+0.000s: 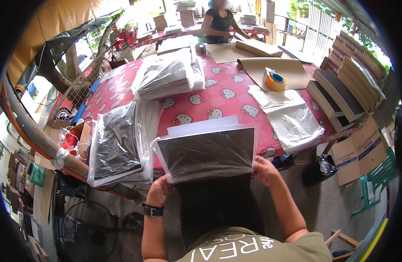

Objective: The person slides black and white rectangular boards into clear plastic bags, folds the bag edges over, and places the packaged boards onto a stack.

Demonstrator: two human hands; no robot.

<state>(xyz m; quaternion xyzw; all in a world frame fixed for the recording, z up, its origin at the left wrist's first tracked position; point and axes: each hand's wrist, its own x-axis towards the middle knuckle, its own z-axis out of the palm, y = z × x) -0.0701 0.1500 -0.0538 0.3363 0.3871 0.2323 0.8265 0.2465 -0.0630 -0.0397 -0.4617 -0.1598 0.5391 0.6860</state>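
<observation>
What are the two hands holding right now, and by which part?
A black board in a clear plastic sleeve: the left hand grips the sleeve's near left corner, the right hand its near right corner.

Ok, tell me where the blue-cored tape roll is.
In the head view, the blue-cored tape roll sits right of centre on brown paper, just beyond the clear plastic sleeves.

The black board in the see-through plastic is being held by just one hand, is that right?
Not quite: two hands hold it. The head view shows the left hand at one lower corner and the right hand at the other. The black board is in see-through plastic, as you said.
</observation>
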